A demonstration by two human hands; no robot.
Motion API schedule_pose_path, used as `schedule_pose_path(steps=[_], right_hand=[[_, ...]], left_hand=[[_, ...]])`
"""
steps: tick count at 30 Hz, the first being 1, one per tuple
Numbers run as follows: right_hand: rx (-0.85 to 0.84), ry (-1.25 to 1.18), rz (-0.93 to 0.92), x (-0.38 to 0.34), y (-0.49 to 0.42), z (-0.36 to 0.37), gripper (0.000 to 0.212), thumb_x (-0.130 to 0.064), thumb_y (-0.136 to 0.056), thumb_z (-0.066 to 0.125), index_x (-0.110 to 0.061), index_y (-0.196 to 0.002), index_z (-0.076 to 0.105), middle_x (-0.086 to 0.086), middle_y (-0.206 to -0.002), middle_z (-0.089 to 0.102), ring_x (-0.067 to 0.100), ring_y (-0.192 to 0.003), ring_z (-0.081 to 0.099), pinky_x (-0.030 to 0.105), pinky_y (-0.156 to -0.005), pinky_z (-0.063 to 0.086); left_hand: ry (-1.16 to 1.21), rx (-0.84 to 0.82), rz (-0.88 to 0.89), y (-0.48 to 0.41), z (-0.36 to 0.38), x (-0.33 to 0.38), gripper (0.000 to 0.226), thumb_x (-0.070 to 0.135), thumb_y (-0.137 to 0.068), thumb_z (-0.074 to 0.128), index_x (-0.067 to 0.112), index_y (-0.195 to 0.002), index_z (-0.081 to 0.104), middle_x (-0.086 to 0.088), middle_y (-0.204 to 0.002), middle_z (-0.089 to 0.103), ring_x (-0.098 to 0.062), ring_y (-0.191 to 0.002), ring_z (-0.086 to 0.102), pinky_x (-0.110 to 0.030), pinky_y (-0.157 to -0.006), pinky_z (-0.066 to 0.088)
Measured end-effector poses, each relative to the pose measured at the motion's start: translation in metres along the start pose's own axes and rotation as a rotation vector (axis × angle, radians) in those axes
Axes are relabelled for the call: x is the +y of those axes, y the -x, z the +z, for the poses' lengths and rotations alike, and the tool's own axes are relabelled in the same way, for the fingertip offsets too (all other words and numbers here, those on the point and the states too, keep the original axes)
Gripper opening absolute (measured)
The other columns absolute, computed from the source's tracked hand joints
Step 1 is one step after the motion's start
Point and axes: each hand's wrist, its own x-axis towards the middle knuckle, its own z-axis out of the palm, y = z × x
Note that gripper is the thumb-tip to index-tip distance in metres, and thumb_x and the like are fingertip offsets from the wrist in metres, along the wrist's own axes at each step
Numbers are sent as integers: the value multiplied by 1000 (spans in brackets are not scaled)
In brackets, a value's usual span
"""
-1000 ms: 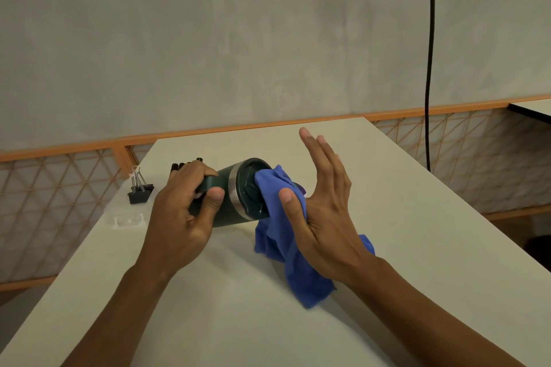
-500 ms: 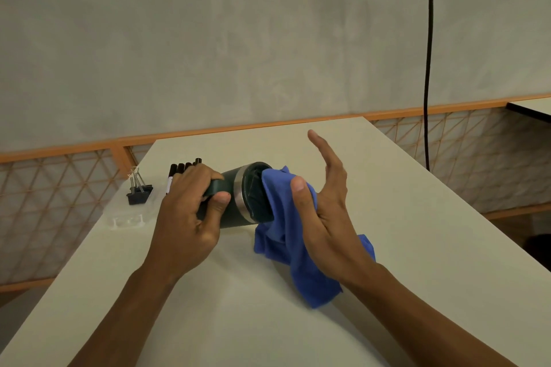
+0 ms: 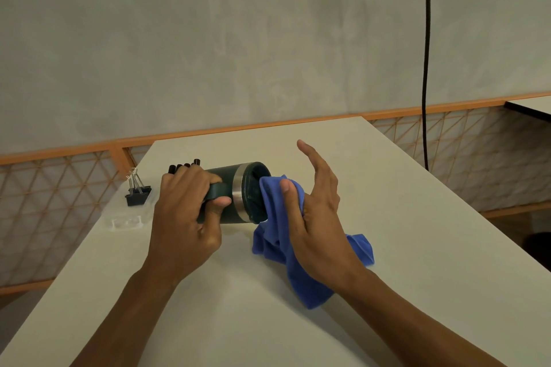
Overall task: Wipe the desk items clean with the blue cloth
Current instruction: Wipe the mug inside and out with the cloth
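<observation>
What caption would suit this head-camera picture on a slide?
Left hand grips a dark green mug tipped sideways; right hand holds blue cloth at its mouth.

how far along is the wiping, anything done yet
Done: nothing shows as finished; cleanliness can't be judged here. In hand: the left hand grips the dark green mug, tipped sideways, while the right hand, thumb pinching the blue cloth, presses it to the mug's open end. Left: the binder clips, markers and clear plastic case sit away from the cloth.
</observation>
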Motion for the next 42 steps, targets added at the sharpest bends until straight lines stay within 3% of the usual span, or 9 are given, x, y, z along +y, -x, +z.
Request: schedule_pose_path(steps=[5,15,18,22,25,28,32,36,42], right_hand=[[26,22,16,3,-4,-13,51,-41,-113,42,-42,-162,25,-26,-166,24,-3,-159,9,43,-132,15],[4,-69,92,-4,-7,-4,54,-52,-111,40,-45,-161,22,-33,-161,21,-1,-152,27,30,-125,24],[-63,-29,127,-6,-9,-4,34,-49,-113,37,-72,-136,28,-35,-155,18,6,-152,29,41,-129,26],[-101,5,139,-12,-11,-8,48,-43,-114,36,-88,-99,33,-26,-155,19,12,-155,27,47,-129,26],[-58,-4,115,-7,-11,-13,30,-43,-114,38,-69,-129,38,-27,-159,19,9,-157,22,41,-130,22],[27,3,92,-5,-8,-12,62,-45,-111,45,-46,-165,13,-28,-168,16,0,-156,17,24,-124,15],[18,-9,122,-7,-7,-6,64,-46,-111,44,-41,-166,13,-25,-169,16,0,-154,20,28,-126,19],[-83,-7,179,-4,-9,-9,34,-40,-114,38,-23,-141,50,-21,-161,20,10,-156,23,43,-129,24],[-109,-16,170,8,-11,-22,45,-49,-111,40,-48,-156,31,-28,-155,27,1,-150,29,37,-128,28]], left_hand=[[17,-30,0,1,2,-4,11,23,-101,50,14,-96,48,6,-92,45,-12,-82,30,-24,-77,28],[-13,-48,111,3,5,-2,14,28,-103,53,14,-100,52,-5,-90,57,-18,-85,43,-32,-79,33],[-55,-34,181,3,7,0,12,23,-98,56,13,-103,52,-11,-86,61,-20,-85,45,-26,-82,28],[-72,-29,197,2,7,0,11,20,-95,55,12,-103,51,-12,-83,60,-21,-84,44,-26,-82,26],[-37,-53,172,3,7,0,15,26,-103,51,11,-101,51,-9,-85,57,-21,-83,43,-28,-81,26],[-24,-66,165,2,9,1,13,25,-102,53,12,-102,51,-9,-86,57,-20,-84,43,-27,-80,26],[-37,-32,156,3,7,2,10,19,-97,57,12,-102,52,-10,-85,58,-19,-84,44,-27,-81,27],[-49,-18,167,5,6,3,8,17,-97,55,10,-99,53,-10,-84,57,-20,-84,43,-27,-83,26],[0,-36,71,4,8,1,12,21,-98,54,9,-97,54,-8,-86,56,-9,-88,35,-23,-82,29]])
